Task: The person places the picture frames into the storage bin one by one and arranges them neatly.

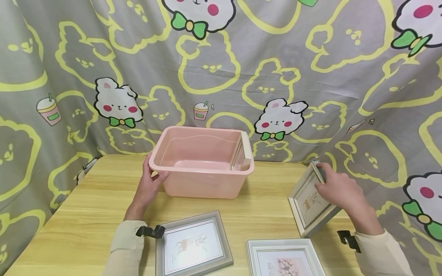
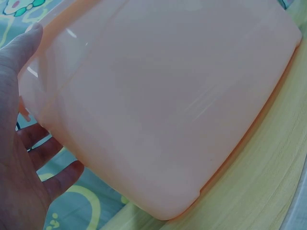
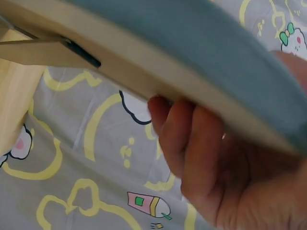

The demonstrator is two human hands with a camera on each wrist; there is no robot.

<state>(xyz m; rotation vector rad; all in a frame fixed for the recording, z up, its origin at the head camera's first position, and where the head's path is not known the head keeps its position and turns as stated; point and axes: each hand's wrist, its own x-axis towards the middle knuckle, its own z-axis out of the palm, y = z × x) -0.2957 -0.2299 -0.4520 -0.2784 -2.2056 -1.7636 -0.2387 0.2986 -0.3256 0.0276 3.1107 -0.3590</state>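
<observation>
A pink plastic bin (image 1: 200, 186) stands at the back of the table. At its front left corner my left hand (image 1: 147, 188) holds it, the thumb on the front and the fingers round the side; the left wrist view shows this hand (image 2: 24, 158) against the bin wall (image 2: 153, 105). Inside the bin, a cream picture frame (image 1: 246, 147) leans upright along the right wall. On the right, my right hand (image 1: 340, 188) grips a picture frame (image 1: 304, 203) by its upper edge, tilted up. In the right wrist view, fingers (image 3: 204, 143) curl under this frame's edge (image 3: 144, 52).
A grey picture frame (image 1: 226, 241) with a deer print lies flat at the front, near my left forearm. Right of it lies a white picture frame (image 1: 253, 251) with a floral print, cut off below. Behind the wooden table (image 1: 103, 184) hangs a patterned curtain (image 1: 221, 107).
</observation>
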